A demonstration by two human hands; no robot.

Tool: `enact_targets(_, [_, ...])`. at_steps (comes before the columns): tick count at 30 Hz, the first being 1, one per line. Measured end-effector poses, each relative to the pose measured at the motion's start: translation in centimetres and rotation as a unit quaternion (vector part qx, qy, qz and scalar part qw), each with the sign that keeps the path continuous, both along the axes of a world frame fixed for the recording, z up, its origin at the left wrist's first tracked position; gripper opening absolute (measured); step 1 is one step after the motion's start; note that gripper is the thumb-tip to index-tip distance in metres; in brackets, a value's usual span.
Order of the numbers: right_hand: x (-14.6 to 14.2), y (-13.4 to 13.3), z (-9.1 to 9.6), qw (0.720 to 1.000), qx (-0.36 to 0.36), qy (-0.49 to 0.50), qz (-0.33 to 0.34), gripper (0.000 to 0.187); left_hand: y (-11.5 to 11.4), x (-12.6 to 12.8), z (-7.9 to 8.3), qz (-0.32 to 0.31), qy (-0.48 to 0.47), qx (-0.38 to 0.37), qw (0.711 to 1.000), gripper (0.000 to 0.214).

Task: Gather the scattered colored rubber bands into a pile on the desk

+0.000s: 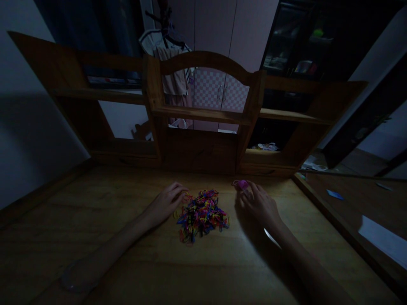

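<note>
A heap of small multicoloured wire-like or rubbery loops (203, 214) lies on the wooden desktop between my hands. Dim light hides whether they are paper clips or bands. At the heap's upper left edge is my left hand (170, 199), its fingers drawn together at the tips near a small orange loop; what they pinch, if anything, cannot be made out. My right hand (257, 203), to the right of the heap and apart from it, has closed its fingers on a small pink object (243, 184). A thin pale loop (235, 182) sticks out from that object's left side.
Behind the heap stands a wooden shelf unit (200, 150) with open compartments. A pale strip (271, 238) shows beside my right forearm. On the lower surface at right lie a blue card (335, 194) and white paper (383, 237). Clothes (174, 78) hang beyond the shelf.
</note>
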State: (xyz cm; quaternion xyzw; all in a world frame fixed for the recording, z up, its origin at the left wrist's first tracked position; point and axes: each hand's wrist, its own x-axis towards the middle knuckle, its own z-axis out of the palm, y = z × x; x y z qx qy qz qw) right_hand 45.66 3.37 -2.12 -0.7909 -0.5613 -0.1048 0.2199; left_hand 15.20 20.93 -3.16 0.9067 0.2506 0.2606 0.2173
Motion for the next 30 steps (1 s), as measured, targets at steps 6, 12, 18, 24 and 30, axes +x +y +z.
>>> enact_targets(6, [0.3, 0.1, -0.1, 1.000, -0.010, -0.005, -0.016, 0.039, 0.2, -0.1, -0.3, -0.012, 0.002, 0.004, 1.000, 0.030])
enact_targets(12, [0.7, 0.0, -0.3, 0.999, -0.005, -0.030, -0.013, 0.039, 0.3, -0.1, -0.5, -0.008, 0.001, 0.004, 1.000, 0.028])
enact_targets(18, [0.5, -0.2, 0.3, 0.999, 0.004, -0.042, -0.015, 0.038, 0.2, 0.0, -0.2, -0.007, -0.003, 0.001, 1.000, 0.029])
enact_targets(24, [0.5, -0.1, 0.5, 0.999, 0.015, -0.035, -0.012, 0.039, 0.1, 0.0, -0.1, -0.003, -0.003, -0.001, 1.000, 0.030])
enact_targets(30, [-0.1, 0.1, 1.6, 0.994, 0.106, 0.003, 0.024, 0.039, 0.8, 0.5, -1.1, 0.038, -0.050, -0.082, 0.995, 0.040])
